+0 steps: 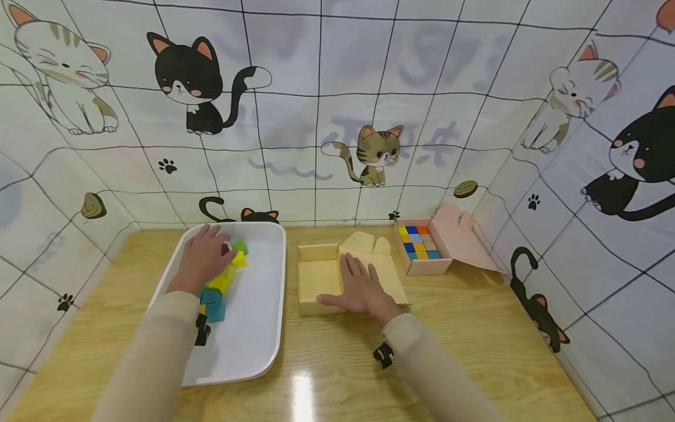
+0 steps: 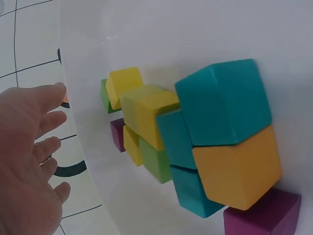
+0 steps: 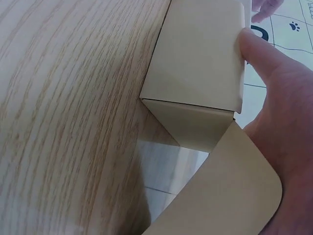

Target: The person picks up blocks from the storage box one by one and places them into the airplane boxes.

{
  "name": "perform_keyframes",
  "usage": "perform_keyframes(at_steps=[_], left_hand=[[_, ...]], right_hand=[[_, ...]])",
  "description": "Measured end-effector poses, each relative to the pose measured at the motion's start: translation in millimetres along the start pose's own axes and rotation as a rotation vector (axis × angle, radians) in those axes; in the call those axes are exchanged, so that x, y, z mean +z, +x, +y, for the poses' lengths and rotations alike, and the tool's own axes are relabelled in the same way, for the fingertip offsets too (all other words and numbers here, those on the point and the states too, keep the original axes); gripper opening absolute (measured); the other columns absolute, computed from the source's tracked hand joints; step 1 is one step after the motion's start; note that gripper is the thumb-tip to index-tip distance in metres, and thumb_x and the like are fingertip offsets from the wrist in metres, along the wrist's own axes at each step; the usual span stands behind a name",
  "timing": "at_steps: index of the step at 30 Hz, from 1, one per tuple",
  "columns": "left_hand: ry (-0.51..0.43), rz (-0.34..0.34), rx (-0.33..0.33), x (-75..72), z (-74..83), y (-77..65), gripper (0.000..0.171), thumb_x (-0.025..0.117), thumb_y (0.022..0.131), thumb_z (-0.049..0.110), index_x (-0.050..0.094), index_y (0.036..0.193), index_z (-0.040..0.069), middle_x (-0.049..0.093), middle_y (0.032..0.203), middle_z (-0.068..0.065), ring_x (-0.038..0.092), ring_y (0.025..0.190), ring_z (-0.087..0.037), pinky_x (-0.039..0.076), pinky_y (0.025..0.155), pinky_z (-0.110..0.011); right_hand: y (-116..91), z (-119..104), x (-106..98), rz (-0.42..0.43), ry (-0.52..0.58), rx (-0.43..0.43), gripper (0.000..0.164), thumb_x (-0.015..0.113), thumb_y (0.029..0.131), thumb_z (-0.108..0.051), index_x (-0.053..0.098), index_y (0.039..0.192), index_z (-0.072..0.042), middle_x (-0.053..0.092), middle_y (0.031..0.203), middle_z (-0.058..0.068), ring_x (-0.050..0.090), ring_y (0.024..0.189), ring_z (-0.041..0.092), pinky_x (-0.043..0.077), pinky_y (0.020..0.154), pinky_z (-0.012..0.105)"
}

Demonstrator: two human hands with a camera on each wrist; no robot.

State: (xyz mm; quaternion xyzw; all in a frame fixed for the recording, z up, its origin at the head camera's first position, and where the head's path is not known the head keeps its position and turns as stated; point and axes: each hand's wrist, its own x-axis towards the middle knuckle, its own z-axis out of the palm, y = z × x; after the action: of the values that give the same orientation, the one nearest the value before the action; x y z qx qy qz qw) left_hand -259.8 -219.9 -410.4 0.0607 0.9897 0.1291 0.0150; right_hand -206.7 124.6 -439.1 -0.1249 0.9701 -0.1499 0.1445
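My left hand [image 1: 203,258] is over the far left part of a white tray [image 1: 253,340], its fingers extended and nothing held. Wooden blocks lie in a row beneath it: a teal block [image 2: 225,103], an orange block [image 2: 239,166], a purple block [image 2: 264,215] and yellow and green ones beyond. Right of the tray, a pale yellow cardboard box [image 1: 316,275] stands with its lid [image 1: 390,278] folded out to the right. My right hand [image 1: 361,290] rests spread on the box where lid and box meet, thumb touching the box's near edge.
At the back right, a pink box [image 1: 428,268] holds rows of colored blocks, its lid [image 1: 466,240] folded open to the right. Cat-patterned sheeting [image 1: 295,117] encloses the wooden table [image 1: 474,328] at the back and sides. Small black devices hang at both wrists.
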Motion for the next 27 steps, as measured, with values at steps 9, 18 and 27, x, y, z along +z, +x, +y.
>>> perform_keyframes(at_steps=[9, 18, 27], left_hand=[[0.053, -0.012, -0.026, 13.9, -0.8, 5.2, 0.044, 0.064, 0.091, 0.025, 0.058, 0.128, 0.0, 0.034, 0.152, -0.027, 0.014, 0.146, -0.049, 0.014, 0.117, -0.067], [0.096, -0.019, -0.023, 28.0, 0.3, 8.0, 0.05, 0.066, 0.088, 0.025, 0.058, 0.128, -0.004, 0.038, 0.148, -0.027, 0.017, 0.144, -0.049, 0.018, 0.115, -0.069], [0.088, 0.003, -0.041, 36.0, -2.4, 10.6, 0.045, 0.067, 0.089, 0.026, 0.062, 0.123, -0.003, 0.039, 0.147, -0.028, 0.016, 0.144, -0.049, 0.016, 0.116, -0.068]], right_hand=[[1.0, -2.9, 1.3, -0.013, -0.007, -0.006, 0.117, 0.048, 0.081, -0.08, -0.003, 0.157, -0.008, -0.005, 0.166, 0.011, -0.001, 0.154, 0.029, -0.001, 0.124, 0.054], [-0.9, -1.7, 0.8, -0.016, -0.013, 0.027, 0.118, 0.047, 0.08, -0.081, -0.006, 0.157, -0.01, -0.008, 0.165, 0.009, -0.005, 0.154, 0.027, -0.005, 0.124, 0.054], [-1.6, 1.2, -0.5, -0.018, -0.034, 0.033, 0.117, 0.045, 0.081, -0.081, -0.004, 0.157, -0.008, -0.005, 0.166, 0.011, -0.001, 0.154, 0.028, -0.003, 0.124, 0.054]])
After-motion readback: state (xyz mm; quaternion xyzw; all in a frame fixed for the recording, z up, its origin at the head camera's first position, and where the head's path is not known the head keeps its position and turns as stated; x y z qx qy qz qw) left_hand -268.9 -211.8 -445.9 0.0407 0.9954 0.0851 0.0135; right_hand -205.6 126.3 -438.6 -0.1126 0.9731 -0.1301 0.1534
